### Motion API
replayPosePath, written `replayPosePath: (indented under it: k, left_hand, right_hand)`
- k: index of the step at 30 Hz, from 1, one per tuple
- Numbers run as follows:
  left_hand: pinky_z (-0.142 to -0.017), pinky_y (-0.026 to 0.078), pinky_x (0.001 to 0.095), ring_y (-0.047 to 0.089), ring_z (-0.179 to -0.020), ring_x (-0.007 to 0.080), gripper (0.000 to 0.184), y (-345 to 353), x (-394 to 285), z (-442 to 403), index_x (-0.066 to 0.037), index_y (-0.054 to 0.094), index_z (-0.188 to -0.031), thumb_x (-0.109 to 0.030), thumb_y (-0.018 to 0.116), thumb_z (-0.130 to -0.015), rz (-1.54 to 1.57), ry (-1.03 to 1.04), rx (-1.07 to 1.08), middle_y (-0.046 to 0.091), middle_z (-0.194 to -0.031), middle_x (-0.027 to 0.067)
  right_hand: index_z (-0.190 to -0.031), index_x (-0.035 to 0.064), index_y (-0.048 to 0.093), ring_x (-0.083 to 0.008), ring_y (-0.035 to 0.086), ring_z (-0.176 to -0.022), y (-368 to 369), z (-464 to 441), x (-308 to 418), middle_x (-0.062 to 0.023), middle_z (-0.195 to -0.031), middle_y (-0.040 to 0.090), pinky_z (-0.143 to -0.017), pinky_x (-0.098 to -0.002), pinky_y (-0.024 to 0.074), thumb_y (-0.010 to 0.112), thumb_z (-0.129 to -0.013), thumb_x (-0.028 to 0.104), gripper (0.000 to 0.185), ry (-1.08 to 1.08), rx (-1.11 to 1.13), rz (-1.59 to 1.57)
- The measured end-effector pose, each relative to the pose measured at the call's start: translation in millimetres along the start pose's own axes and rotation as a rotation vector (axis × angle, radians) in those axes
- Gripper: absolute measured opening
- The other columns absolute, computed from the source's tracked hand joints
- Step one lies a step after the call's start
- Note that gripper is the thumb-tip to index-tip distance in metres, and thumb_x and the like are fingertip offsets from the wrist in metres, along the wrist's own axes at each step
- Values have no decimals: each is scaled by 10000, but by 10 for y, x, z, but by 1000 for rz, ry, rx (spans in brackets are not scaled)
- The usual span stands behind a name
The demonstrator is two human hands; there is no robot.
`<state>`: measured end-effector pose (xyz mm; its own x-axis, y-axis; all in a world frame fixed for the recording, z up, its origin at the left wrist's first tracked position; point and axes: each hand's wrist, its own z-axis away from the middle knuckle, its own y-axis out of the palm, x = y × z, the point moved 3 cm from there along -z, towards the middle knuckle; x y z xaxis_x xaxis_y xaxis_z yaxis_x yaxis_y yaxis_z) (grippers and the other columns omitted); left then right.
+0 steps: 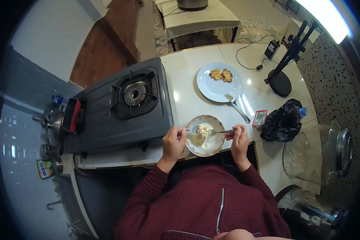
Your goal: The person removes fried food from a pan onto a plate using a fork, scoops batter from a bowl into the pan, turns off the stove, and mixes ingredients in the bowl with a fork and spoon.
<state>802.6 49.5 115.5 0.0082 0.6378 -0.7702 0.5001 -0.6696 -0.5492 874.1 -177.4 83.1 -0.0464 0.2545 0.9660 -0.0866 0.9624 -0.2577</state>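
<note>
Hands: While my left hand (173, 140) pinches a slim metal utensil (193, 130), my right hand (239, 141) grips a fork (225, 131).
Mixture (204, 137): pale, lumpy, heaped inside the patterned bowl (217, 150) on the table (182, 76).
Fork strokes: I'd press lightly and low, bracing the heap with the left utensil.

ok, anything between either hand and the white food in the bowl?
Nothing visible blocks the white food. The left hand and right hand each hold a utensil over the bowl; the plate and loose fork lie beyond, out of the way.
</note>
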Motion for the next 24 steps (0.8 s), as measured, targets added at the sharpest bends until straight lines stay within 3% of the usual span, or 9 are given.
replayPosePath:
  k: [2, 7, 10, 11, 15, 18, 19, 24]
  left_hand:
    - [-497, 446, 293, 570, -532, 198, 127, -41, -3, -59, -9, 510, -730, -63, 612, -783, -21, 43, -60, 554, -625, 100]
    - [-506, 453, 299, 571, -545, 207, 123, -78, -43, -78, -7, 507, -735, -60, 604, -790, -79, 94, -52, 553, -646, 107]
    - [-511, 451, 319, 559, -553, 230, 120, -101, -52, -39, -11, 494, -737, -54, 592, -792, -119, 86, -33, 534, -644, 108]
    - [-513, 445, 334, 547, -556, 248, 129, -93, -39, -26, -15, 479, -734, -54, 586, -794, -121, 78, -28, 518, -640, 110]
    - [-508, 434, 356, 533, -553, 267, 140, 82, 55, 61, -20, 456, -721, -53, 570, -795, -181, 69, 23, 499, -636, 116]
    - [-500, 425, 364, 530, -543, 269, 137, 214, 145, 122, -16, 452, -725, -57, 564, -793, -99, -53, 3, 499, -629, 126]
    - [-491, 422, 361, 533, -527, 277, 145, 215, 165, 99, -11, 448, -719, -60, 567, -786, -42, -100, 8, 506, -608, 130]
    - [-479, 422, 342, 546, -504, 261, 166, 297, 251, 174, -12, 440, -694, -60, 577, -775, 108, -218, -6, 514, -572, 122]
  right_hand:
    - [-912, -3, 469, -164, 628, -585, 36, -36, 64, -100, -635, 609, -520, -255, 488, 354, -943, 146, 191, -70, 16, 4]
    - [-939, 6, 489, -251, 626, -628, 109, 11, 9, -138, -763, 608, -550, -326, 489, 437, -903, 92, 107, -173, 182, 265]
    - [-912, 8, 512, -287, 598, -625, -8, -25, 226, -135, -752, 595, -561, -351, 477, 475, -872, 65, 79, -420, 161, 428]
    - [-885, 4, 529, -236, 630, -644, -47, -38, 255, -130, -761, 595, -554, -311, 484, 441, -905, 91, 126, -429, 151, 444]
    - [-888, 5, 536, -229, 598, -601, -35, -160, 355, -128, -749, 591, -540, -328, 461, 427, -913, 99, 146, -668, 94, 515]
    - [-891, 4, 532, -218, 615, -615, -25, -41, 50, -131, -740, 594, -547, -309, 471, 414, -920, 107, 159, -380, 119, 456]
    - [-892, 1, 528, -277, 602, -633, -22, 19, -30, -136, -713, 593, -585, -342, 481, 436, -895, 86, 126, -227, 117, 377]
    - [-907, 1, 517, -196, 649, -655, 21, 205, -3, -121, -688, 621, -575, -288, 504, 401, -921, 110, 160, -165, 101, 177]
